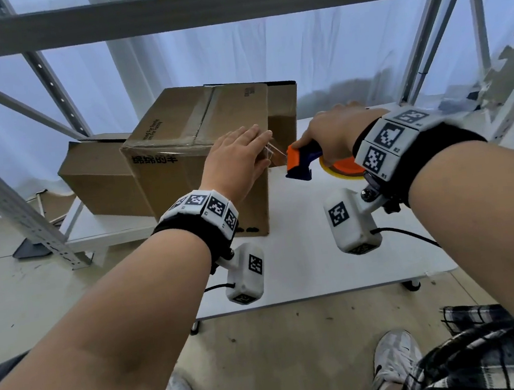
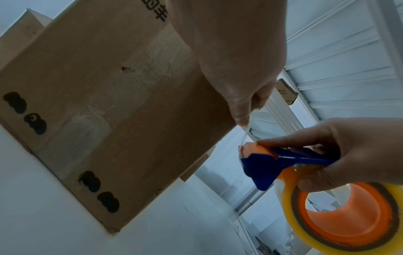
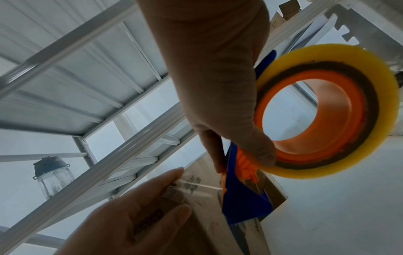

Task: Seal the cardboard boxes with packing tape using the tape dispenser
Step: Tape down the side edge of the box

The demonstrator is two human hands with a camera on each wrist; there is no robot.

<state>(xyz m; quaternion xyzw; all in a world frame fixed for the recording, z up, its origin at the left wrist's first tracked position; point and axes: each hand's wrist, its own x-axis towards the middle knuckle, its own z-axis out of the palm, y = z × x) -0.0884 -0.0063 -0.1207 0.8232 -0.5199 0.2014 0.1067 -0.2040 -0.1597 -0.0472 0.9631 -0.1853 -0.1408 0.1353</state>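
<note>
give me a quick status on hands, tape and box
Left hand flat on the front box, fingers straight. Right hand grips tape dispenser; clear tape strip runs to the box corner. Nothing in the way.

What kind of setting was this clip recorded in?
Most likely a storeroom or small packing area. Grey metal shelving frames a white table; several cardboard boxes stand on it, and more sit on the shelf above. The right hand holds a tape dispenser.

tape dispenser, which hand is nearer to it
Right. The right hand grips the tape dispenser itself; the left hand lies flat against the cardboard box, just beside its cutter end.
</note>
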